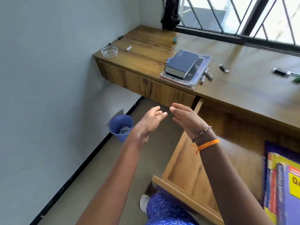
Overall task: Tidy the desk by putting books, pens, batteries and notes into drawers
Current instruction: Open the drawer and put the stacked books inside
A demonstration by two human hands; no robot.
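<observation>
A thick dark-blue book (pixel 181 63) lies on top of a stack of thinner books and papers (pixel 197 75) near the front edge of the wooden desk (pixel 243 88). Pens and markers (pixel 206 75) lie just right of the stack. A small battery (pixel 128 48) rests at the desk's left end. A wooden drawer (pixel 183 161) stands pulled out below the desk, with colourful books (pixel 282 181) inside at its right. My left hand (pixel 149 122) and my right hand (pixel 186 117) hover side by side below the desk's front edge, both empty with fingers apart.
A glass ashtray (pixel 109 51) sits at the desk's left corner. USB sticks (pixel 224 68) and a dark gadget (pixel 281 71) lie to the right. A blue bin (pixel 121 127) with crumpled paper stands on the floor by the wall. A barred window (pixel 243 15) runs behind the desk.
</observation>
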